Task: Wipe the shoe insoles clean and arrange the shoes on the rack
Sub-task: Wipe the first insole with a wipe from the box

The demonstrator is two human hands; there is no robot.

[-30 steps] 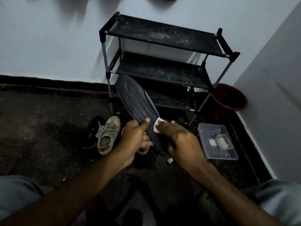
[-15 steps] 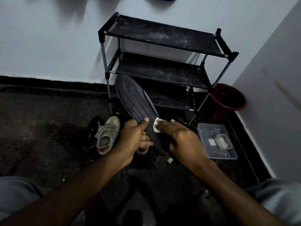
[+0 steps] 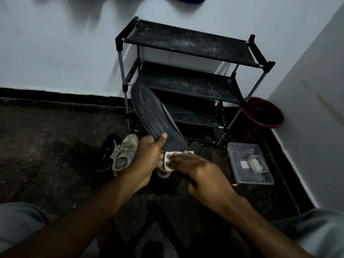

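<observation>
Head view: the dark insole [image 3: 154, 118] is held tilted up in front of the rack [image 3: 186, 43], gripped near its heel by the left hand [image 3: 147, 157] with the thumb laid across its top. A white wipe [image 3: 168, 161] is pressed onto the heel end under the fingers of the right hand [image 3: 195, 170]; whether that thumb pinches it from beneath cannot be told. With the grip so close to the wiped spot, the insole could be twisted loose by a hard stroke and dropped onto the floor [image 3: 55, 146] beside the tan shoe [image 3: 124, 155].
</observation>
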